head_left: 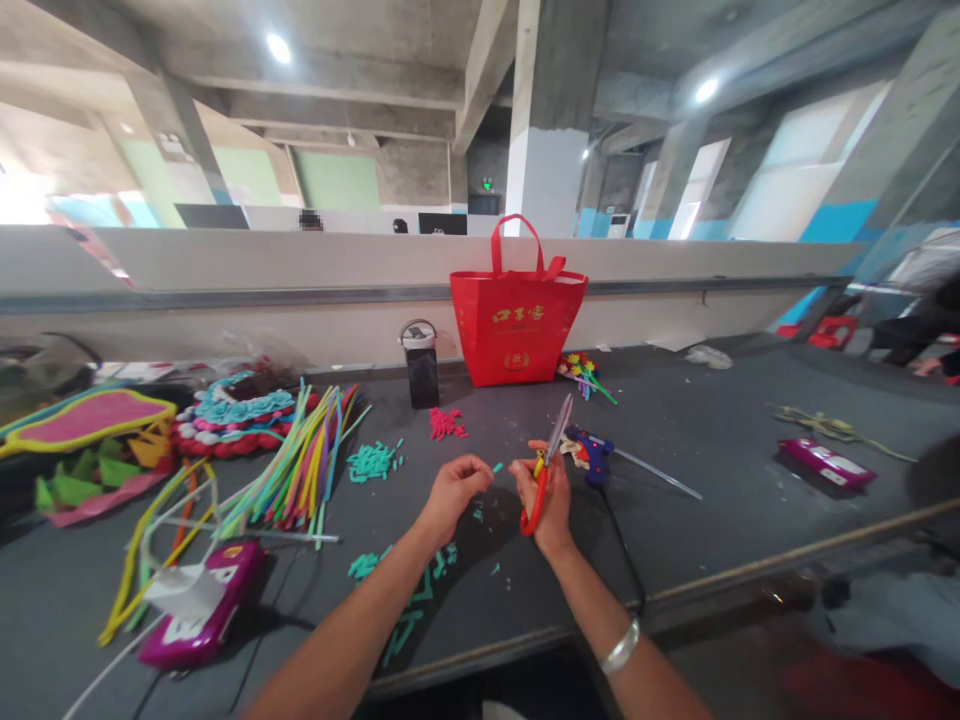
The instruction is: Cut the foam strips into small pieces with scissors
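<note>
My right hand (546, 500) is closed around the red handles of a pair of scissors (546, 462), whose blades point up and away from me. My left hand (452, 490) is pinched shut just left of the blades, holding a tiny teal piece (498, 467) at its fingertips. Both hands hover over a dark grey table (712, 520). Small teal cut pieces (405, 580) lie scattered on the table under and in front of my hands.
A bundle of coloured pipe-cleaner sticks (300, 465) lies left, beside teal (373, 461) and red (446, 424) piles. A red tote bag (516, 320), a black bottle (421, 365), a blue glue gun (592, 452) and magenta packs (202, 605) (825, 463) sit around.
</note>
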`<state>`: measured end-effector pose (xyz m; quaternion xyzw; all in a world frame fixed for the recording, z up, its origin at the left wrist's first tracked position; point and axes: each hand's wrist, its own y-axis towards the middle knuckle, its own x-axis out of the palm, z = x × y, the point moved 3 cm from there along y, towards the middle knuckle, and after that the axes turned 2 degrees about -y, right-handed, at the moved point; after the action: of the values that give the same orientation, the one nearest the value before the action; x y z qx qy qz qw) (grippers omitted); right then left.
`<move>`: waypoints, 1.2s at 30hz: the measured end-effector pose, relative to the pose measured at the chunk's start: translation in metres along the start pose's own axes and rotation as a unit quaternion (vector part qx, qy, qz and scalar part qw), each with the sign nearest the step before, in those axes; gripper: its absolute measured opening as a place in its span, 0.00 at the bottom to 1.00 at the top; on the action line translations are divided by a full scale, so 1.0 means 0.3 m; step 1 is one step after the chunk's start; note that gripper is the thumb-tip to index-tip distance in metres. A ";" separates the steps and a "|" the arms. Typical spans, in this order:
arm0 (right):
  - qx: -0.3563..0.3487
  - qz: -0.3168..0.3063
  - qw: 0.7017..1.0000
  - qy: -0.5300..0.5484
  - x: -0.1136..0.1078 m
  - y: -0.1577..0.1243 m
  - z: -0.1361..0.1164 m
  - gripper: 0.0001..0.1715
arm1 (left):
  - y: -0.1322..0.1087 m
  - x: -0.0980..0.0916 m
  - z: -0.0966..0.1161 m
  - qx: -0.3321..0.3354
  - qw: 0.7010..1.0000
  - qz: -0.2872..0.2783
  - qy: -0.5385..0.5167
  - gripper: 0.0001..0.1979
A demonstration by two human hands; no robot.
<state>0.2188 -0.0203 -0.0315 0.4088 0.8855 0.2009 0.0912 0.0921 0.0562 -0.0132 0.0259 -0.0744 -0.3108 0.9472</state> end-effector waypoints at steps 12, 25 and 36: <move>0.056 -0.064 0.994 0.066 0.017 -0.003 0.000 0.22 | -0.009 0.015 0.000 0.072 0.989 0.020 0.130 0.08; 0.047 -0.093 0.992 0.068 0.020 -0.009 -0.026 0.22 | -0.006 0.020 -0.012 -0.049 0.997 -0.048 -0.034 0.04; 0.007 -0.079 0.996 0.035 0.023 -0.016 -0.034 0.22 | -0.003 0.014 -0.020 0.004 0.998 0.027 0.064 0.06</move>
<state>0.2079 -0.0207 -0.0242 0.3311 0.9190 0.2014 0.0730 0.0957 0.0530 -0.0188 0.0474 -0.0160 -0.2823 0.9580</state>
